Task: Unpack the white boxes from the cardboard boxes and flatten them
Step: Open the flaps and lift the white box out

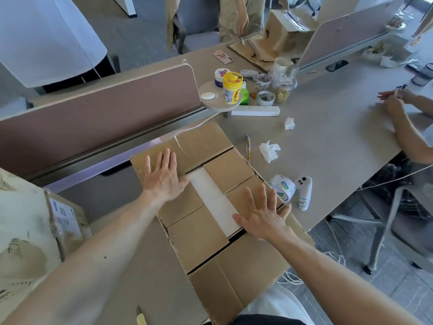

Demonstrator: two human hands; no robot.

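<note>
Opening stage. My left hand (pixel 161 174) lies flat on the cardboard box (pixel 199 240) at 10 o'clock, right hand (pixel 262 214) at 4 o'clock, fingers splayed, gripping nothing; white box (pixel 213 198) shows between. Next, likely: part the flaps.

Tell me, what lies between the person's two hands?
Head view: a white box, showing between the cardboard box flaps, lies between left hand and right hand.

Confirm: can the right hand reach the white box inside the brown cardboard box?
Probably only its exposed strip: the right hand lies flat beside the white box, but brown cardboard flaps cover the rest.
</note>
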